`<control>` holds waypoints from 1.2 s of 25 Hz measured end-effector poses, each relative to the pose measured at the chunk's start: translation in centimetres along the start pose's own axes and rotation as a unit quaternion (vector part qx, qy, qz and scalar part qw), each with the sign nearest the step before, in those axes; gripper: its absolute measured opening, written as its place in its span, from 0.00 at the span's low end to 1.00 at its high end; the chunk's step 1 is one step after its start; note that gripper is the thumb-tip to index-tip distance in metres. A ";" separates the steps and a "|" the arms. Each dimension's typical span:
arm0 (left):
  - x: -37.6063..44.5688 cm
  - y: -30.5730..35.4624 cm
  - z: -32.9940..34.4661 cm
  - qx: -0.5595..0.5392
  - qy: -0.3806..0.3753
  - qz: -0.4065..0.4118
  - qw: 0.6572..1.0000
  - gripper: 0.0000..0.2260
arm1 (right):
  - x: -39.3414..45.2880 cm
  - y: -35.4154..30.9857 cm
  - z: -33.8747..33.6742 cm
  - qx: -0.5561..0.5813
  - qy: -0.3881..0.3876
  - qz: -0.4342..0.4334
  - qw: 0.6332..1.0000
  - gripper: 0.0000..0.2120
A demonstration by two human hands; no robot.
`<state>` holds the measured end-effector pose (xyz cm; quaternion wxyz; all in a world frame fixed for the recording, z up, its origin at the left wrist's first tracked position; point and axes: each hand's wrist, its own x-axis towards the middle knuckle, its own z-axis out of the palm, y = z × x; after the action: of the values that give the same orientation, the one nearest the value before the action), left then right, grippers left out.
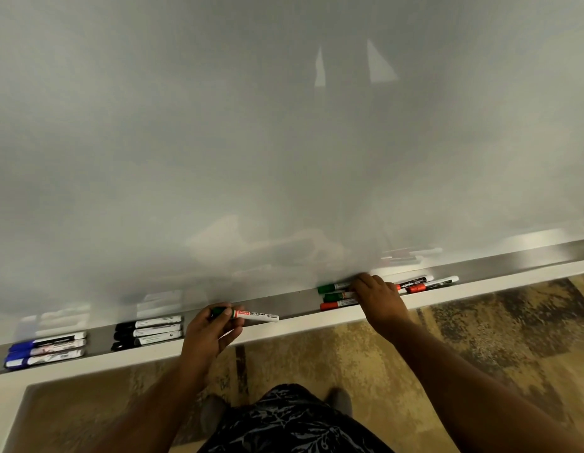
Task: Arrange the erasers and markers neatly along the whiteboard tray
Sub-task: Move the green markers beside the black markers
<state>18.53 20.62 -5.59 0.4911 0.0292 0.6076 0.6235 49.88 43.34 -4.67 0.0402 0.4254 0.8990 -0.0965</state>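
Left hand (pixel 208 335) is pinched on the green marker (pixel 248 314) at its cap end mid-frame over the tray (pixel 297 304), right hand (pixel 379 297) pressed flat on more markers (pixel 336 295); light, stiff, smooth, roll-prone, so I'd grab mid-barrel.

Left hand (pixel 209 335) grips a green-capped marker (pixel 248 314) by the cap end, barrel pointing right, over the tray (pixel 293 305). Right hand (pixel 379 297) lies on a cluster in the tray: two green-capped markers (pixel 329 288) and a red-capped marker (pixel 336 305), fingers over their barrels. Right of that hand: a black-barrelled marker (pixel 414 282) and another red-capped one (pixel 428 287), loosely angled. Far left, three blue-capped markers (pixel 45 351) stacked parallel; beside them three black-capped markers (pixel 148 331), also parallel. Whiteboard (pixel 284 125) above is blank. Patterned floor (pixel 480 322) below.
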 end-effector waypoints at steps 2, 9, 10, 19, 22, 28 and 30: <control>0.2 -0.1 -0.4 -0.003 0.004 -0.005 1.000 0.08 | -0.3 -0.1 0.2 0.004 0.011 0.004 1.000 0.12; 0.2 -0.4 -1.4 -0.011 0.013 -0.010 1.000 0.07 | -1.6 -1.3 0.1 0.112 0.097 -0.028 0.989 0.13; 0.2 -0.5 -1.5 -0.011 0.014 -0.011 1.000 0.07 | -1.7 -1.5 -0.1 0.120 0.101 -0.033 0.987 0.14; -0.5 -0.5 -2.2 0.002 0.042 -0.009 0.999 0.06 | 0.0 -3.6 -0.6 -0.027 0.050 0.048 0.997 0.22; -0.7 -0.3 -2.5 -0.015 0.047 -0.013 0.999 0.05 | -0.1 -3.4 -0.2 -0.038 0.031 0.050 0.998 0.18; -1.2 0.7 -3.0 0.030 0.045 0.021 0.998 0.08 | 0.4 -2.6 -0.8 -0.064 0.040 0.018 0.997 0.20; -1.1 1.5 -3.4 0.152 0.063 0.067 0.984 0.09 | 0.2 -3.0 -1.0 -0.046 0.063 -0.011 0.997 0.22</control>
<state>16.07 17.73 -4.64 0.3985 0.1049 0.7219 0.5559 47.44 41.84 -3.30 0.0021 0.4188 0.9076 -0.0282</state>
